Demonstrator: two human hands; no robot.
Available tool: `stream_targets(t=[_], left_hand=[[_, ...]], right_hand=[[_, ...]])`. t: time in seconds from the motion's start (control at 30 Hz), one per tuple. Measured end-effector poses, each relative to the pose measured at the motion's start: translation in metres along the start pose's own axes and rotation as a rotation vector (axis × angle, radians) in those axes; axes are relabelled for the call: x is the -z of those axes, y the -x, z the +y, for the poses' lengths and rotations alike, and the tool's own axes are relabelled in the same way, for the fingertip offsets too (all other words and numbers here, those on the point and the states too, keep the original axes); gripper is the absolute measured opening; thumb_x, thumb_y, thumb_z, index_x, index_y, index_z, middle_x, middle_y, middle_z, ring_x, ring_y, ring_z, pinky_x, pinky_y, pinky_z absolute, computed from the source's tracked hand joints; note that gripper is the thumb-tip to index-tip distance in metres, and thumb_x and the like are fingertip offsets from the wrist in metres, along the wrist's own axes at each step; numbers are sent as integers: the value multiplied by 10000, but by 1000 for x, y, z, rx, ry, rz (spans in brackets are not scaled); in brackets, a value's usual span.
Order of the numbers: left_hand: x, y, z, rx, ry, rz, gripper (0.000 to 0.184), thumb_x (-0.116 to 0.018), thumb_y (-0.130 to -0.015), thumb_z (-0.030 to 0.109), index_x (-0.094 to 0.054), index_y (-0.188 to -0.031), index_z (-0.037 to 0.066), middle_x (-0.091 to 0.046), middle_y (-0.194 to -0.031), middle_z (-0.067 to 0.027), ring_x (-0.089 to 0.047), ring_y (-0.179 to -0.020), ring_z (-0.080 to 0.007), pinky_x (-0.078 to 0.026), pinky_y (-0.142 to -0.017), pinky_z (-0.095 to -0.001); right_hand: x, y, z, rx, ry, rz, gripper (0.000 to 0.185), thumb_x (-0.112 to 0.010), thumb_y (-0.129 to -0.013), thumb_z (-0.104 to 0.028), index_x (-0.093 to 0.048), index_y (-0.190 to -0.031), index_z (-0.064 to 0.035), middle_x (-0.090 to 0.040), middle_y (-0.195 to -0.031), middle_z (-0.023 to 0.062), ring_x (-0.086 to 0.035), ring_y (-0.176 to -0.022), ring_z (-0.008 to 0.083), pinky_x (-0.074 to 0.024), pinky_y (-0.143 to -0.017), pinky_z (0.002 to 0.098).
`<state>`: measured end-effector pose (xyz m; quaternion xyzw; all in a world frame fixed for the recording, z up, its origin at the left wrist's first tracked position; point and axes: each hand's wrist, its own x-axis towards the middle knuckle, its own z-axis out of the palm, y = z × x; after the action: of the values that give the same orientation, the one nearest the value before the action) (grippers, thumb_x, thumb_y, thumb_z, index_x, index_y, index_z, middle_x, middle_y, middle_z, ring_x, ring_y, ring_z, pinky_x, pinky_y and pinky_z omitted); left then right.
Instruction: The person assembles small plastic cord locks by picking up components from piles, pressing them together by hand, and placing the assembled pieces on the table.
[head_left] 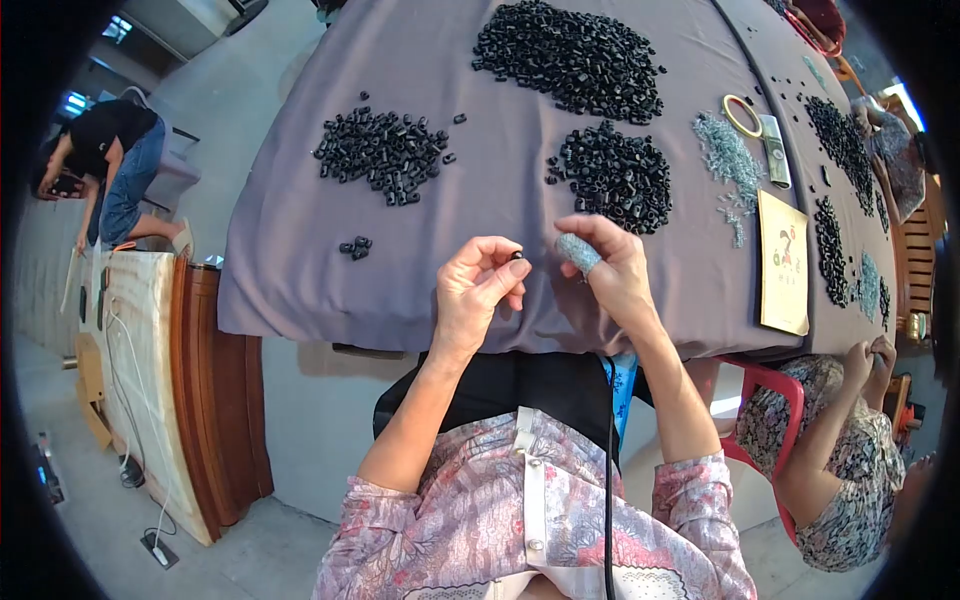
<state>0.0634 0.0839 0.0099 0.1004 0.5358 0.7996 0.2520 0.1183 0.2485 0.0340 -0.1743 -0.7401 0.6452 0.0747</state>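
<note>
My left hand (478, 288) pinches a small black cylindrical piece (517, 255) between thumb and fingertips, above the front edge of the cloth-covered table. Close by on the right is my right hand (615, 275), its fingers curled, with a grey wrapping (578, 252) around one digit. Whether something tiny sits in those fingers I cannot make out. Ahead of the right hand lies a pile of black pieces (615, 178). A looser pile (382, 152) spreads to the left, and a few separate pieces (356, 246) lie nearer to me.
A larger black heap (565, 60) covers the far middle. To the right are clear small parts (730, 158), a tape roll (742, 116), a tan booklet (783, 262) and further piles (842, 150). A person (840, 440) sits at right; another (125, 160) bends over at left.
</note>
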Motion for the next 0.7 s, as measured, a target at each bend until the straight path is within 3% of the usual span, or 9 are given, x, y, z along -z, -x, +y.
stream_targets(t=[0.17, 0.37, 0.7], left_hand=[[0, 3, -11, 3, -27, -25, 161, -614, -808, 2, -608, -967, -18, -619, -754, -88, -555, -568, -98, -467, -501, -212], [0, 3, -9, 25, -21, -36, 190, -574, -838, 7, -611, -1022, -27, -620, -763, -93, -557, -590, -105, -478, -542, -215], [1, 1, -7, 13, -93, -74, 156, -536, -865, 30, -613, -990, -22, -595, -737, -47, -524, -581, -80, -443, -535, -197]], right_hand=[[-9, 13, 7, -13, -175, 38, 48, -609, -825, -72, -612, -827, -24, -613, -660, 10, -534, -556, 47, -444, -514, 197], [-15, 12, 18, 72, -186, 47, 81, -607, -841, -98, -595, -827, -19, -586, -668, -4, -491, -561, 33, -403, -498, 185], [-24, 12, 15, -50, -350, -77, 63, -580, -850, -63, -549, -842, -9, -588, -695, 27, -491, -558, 45, -404, -501, 183]])
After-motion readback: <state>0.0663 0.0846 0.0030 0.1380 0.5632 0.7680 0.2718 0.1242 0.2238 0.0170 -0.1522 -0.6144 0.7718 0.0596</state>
